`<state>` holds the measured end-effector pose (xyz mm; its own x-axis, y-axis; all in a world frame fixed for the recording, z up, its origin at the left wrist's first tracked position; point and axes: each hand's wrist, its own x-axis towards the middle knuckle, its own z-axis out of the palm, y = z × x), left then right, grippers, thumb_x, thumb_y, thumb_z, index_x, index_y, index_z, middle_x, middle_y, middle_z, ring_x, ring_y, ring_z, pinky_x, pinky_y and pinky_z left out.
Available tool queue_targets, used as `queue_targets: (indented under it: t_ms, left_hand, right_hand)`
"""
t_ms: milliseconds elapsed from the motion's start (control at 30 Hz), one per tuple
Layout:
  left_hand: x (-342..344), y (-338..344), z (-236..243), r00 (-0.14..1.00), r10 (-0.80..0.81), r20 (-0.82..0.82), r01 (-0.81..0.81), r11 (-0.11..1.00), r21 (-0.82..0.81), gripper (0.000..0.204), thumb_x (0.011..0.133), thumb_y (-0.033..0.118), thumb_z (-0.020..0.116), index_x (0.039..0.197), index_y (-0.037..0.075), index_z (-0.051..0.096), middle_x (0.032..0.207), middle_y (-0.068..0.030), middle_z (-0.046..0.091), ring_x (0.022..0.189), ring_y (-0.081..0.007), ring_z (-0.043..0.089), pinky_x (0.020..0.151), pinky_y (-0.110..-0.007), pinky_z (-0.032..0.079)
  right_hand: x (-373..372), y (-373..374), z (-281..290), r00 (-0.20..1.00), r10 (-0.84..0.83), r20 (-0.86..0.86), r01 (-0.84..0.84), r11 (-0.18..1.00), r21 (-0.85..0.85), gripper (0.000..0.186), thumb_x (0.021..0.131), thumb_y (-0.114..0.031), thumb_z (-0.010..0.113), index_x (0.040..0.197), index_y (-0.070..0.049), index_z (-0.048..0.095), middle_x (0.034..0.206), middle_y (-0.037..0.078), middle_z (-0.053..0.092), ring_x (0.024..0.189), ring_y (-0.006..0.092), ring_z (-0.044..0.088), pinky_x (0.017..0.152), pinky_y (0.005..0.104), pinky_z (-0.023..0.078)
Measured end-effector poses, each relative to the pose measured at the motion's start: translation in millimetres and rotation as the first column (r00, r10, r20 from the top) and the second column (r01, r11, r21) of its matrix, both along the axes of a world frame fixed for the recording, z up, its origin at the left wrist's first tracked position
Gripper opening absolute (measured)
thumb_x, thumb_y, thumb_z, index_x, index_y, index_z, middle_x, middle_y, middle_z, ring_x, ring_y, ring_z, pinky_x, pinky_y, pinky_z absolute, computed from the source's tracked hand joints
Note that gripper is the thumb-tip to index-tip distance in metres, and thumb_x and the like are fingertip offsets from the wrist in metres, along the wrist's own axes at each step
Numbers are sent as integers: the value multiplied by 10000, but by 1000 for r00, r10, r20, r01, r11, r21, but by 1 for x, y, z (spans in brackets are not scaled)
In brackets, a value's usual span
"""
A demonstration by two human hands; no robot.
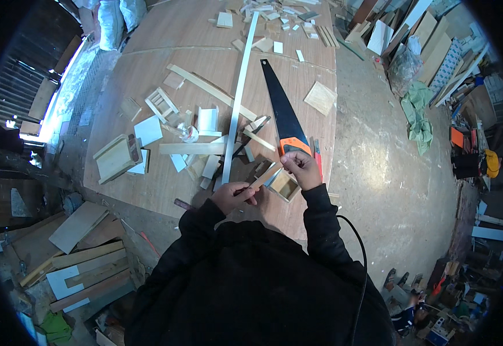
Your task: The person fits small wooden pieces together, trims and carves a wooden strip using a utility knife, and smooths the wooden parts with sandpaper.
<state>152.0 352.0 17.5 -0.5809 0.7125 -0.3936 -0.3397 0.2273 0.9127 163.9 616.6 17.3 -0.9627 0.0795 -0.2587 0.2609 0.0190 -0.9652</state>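
My left hand (234, 197) is closed round the near end of a short, narrow wooden strip (266, 175), which slants up to the right. At the strip's far end my right hand (302, 170) is closed in a pinch; what lies between its fingertips is too small to make out. Under the hands sits a small open wooden box (286, 187). A handsaw (283, 109) with an orange and black handle lies just beyond my right hand, its blade pointing away. Left of the saw a long pale wooden strip (241, 95) runs up the table.
Small wooden frames (161, 105), a wooden box-like piece (116, 158) and a clear plastic bottle or bag (188, 133) lie on the left of the table (148, 55). Several offcuts (274, 26) cover its far end. A square board (320, 98) lies near the right edge. Stacked planks (90, 271) stand lower left.
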Motion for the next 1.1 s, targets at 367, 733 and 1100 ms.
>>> queue_targets:
  t_ms: [367, 733, 1100]
  left_hand:
    - [46, -94, -12, 993, 109, 34, -105, 987, -119, 327, 1011, 268, 521, 1054, -38, 629, 885, -96, 710, 860, -140, 678, 787, -277, 523]
    - [108, -148, 8, 811, -9, -585, -275, 877, -395, 348, 925, 329, 640, 1117, 39, 648, 911, -126, 712, 862, -262, 695, 791, -354, 524]
    - [112, -164, 36, 941, 185, -284, -274, 908, -317, 256, 964, 264, 589, 995, 23, 671, 711, -47, 615, 664, -121, 579, 629, -287, 455]
  right_hand:
    - [47, -60, 7, 966, 245, 77, -245, 969, -14, 220, 959, -166, 616, 1031, 27, 692, 840, 31, 692, 729, 78, 601, 700, 223, 483]
    - [70, -148, 15, 818, 562, 122, -571, 819, 57, 228, 963, -188, 619, 976, 22, 706, 854, 43, 707, 775, 93, 629, 742, 243, 502]
    - [64, -181, 7, 818, 574, 34, -570, 817, -87, 118, 929, -120, 659, 945, -5, 678, 871, 47, 700, 805, 94, 638, 745, 248, 508]
